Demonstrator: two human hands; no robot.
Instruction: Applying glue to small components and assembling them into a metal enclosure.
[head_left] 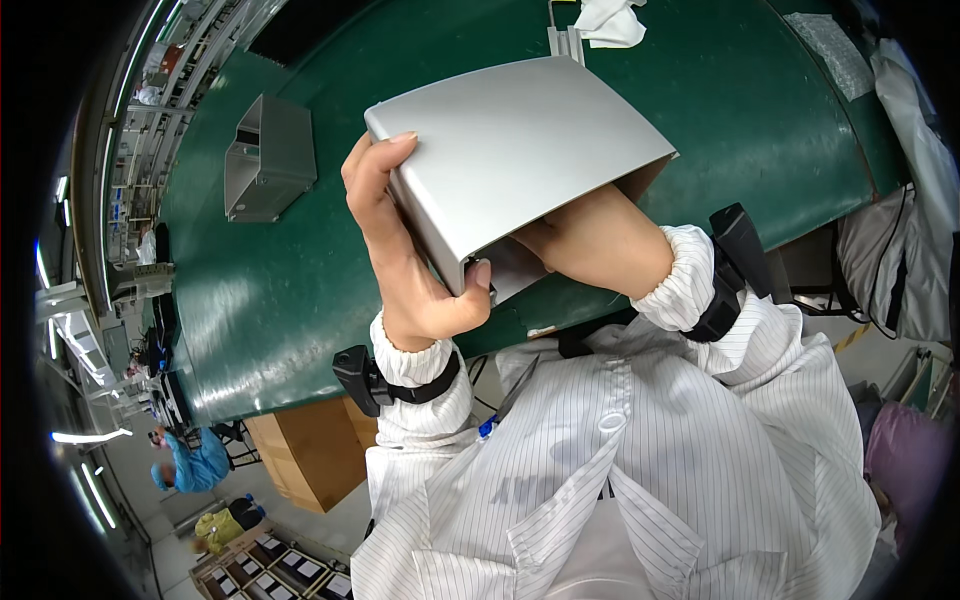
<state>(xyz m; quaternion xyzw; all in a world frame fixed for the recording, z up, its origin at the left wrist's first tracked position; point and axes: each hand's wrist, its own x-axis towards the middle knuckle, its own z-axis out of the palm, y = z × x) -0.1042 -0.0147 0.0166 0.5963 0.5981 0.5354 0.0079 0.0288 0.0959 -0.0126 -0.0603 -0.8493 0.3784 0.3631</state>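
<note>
Over the near side of the green table (280, 310), between the two grips: silver-grey metal housing (510, 140), broad smooth face turned up, open end toward the wearer, the whole piece tilted. Left grip (402, 268) clamped on the housing's left side — fingers wrapped over the upper left edge, thumb pressed at the lower front corner. Right grip (540, 235) reaches in through the open end; the fingers are hidden under the upper face, so cannot tell whether they are apart, together or closed on anything.

Left of the left grip and farther off, a second grey housing (285, 165) stands on the table, well apart from the held one, its hollow interior showing. Beyond both grips, near the far edge of the table, a slotted metal profile (566, 46) with a crumpled white cloth (610, 22) just beside it. Farther out to the right of the right grip, a sheet of bubble wrap (830, 52) lies flat.

Just behind each grip, white striped cuffs gathered at the wrist, with black straps carrying black modules — left (362, 380), right (740, 250). Below the left grip, past the table edge, a brown cardboard box (310, 455); farther left, a person in blue (200, 462).
</note>
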